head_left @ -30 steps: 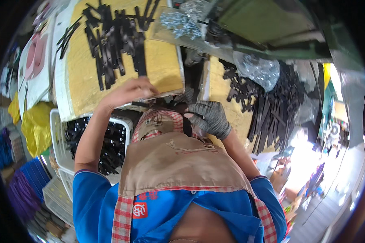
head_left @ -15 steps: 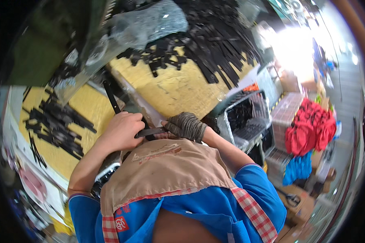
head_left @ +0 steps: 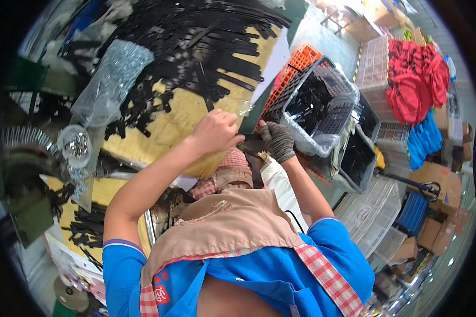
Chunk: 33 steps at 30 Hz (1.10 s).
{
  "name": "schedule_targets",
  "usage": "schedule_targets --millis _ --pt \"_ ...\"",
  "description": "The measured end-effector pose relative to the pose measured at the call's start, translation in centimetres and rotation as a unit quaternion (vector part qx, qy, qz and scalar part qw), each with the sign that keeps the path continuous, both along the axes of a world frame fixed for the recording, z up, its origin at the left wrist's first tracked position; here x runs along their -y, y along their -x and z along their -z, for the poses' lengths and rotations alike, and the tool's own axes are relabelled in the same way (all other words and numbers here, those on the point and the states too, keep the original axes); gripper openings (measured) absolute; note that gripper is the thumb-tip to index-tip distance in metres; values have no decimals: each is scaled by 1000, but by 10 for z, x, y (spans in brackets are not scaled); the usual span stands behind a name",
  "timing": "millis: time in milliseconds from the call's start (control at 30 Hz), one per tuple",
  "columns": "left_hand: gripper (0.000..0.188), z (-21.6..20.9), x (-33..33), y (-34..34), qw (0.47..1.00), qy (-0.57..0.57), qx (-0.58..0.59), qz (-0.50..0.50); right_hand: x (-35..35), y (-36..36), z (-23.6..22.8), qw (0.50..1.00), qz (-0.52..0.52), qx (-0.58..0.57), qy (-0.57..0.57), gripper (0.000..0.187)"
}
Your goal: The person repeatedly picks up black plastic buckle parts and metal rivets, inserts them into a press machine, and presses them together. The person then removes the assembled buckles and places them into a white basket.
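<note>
My bare left hand (head_left: 217, 129) is closed around a flat black strip (head_left: 203, 87), which sticks up beyond the fingers over the yellow tabletop (head_left: 188, 113). My right hand (head_left: 277, 141), in a grey striped glove with bare fingertips, is closed on a second dark strip (head_left: 253, 137) that spans the gap between my hands. Its left end lies beside my left fingers; whether they touch it I cannot tell. Beyond my hands, a large heap of similar black strips (head_left: 232, 45) covers much of the tabletop.
Right of my hands stands a grey crate (head_left: 322, 141) lined with clear plastic, black pieces inside. An orange crate (head_left: 301, 55) is behind it. On the left are a bubble-wrap bag (head_left: 116, 76), a small tub of metal parts (head_left: 75, 145) and another pile of strips (head_left: 87, 227).
My view has turned to the right. Both hands have shifted from the gap between the tables toward the grey crate, still holding black strips.
</note>
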State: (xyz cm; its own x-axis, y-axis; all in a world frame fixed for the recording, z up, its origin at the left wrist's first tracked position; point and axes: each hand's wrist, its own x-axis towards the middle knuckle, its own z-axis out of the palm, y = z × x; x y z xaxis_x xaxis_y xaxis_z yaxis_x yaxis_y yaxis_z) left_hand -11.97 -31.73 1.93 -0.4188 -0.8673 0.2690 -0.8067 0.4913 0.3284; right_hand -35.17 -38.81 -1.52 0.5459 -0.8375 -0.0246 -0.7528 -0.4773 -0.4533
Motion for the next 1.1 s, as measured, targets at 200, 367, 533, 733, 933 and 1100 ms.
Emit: schedule_targets --millis 200,367,533,733,933,1100 --pt "25 25 96 16 999 25 -25 16 43 16 70 984 163 68 25 37" --pt "22 45 129 14 1000 -6 3 -15 67 1 99 981 187 23 -42 43" --pt "19 42 131 20 998 -17 52 -36 94 4 67 977 150 -13 -152 53" --pt "17 45 134 20 999 -26 41 -23 110 0 80 972 97 -107 -185 61" --pt "17 48 134 21 999 -39 29 -20 96 0 98 982 149 -56 -102 56" --pt "14 61 145 56 997 -39 60 14 97 23 148 975 151 -45 -158 54"
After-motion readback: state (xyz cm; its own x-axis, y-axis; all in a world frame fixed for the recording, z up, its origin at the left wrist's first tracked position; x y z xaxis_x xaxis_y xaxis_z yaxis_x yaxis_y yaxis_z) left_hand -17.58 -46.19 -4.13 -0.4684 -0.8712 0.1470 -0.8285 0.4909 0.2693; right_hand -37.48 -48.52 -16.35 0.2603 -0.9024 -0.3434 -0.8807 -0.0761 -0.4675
